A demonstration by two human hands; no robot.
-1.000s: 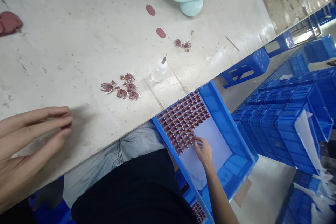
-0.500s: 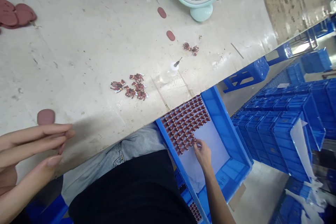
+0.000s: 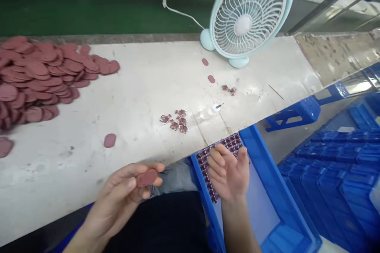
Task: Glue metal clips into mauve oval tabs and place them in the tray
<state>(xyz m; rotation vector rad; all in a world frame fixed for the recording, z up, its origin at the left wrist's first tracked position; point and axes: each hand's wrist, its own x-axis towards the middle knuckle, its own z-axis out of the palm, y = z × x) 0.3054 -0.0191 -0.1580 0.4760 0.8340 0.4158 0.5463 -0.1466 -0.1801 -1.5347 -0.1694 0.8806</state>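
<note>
Reddish-brown and oval, a flat disc (image 3: 147,178) sits in my left hand (image 3: 117,199), pinched between thumb and fingers by its edges, I judge so that its broad face stays visible to me. My right hand (image 3: 228,172) is half open in front of the near-right blue crate (image 3: 265,162), palm towards me, fingers loosely curled, thumb apart; nothing shows in it (the fingertips could hide something tiny). Small brown pieces (image 3: 204,161) fill part of that crate in close rows, probably for easy counting. On the bench (image 3: 133,83), a heap of discs (image 3: 38,71) lies far left, and little figures (image 3: 181,120) cluster mid-bench, presumably for easy reach, beside a needle-tipped bottle (image 3: 207,113).
</note>
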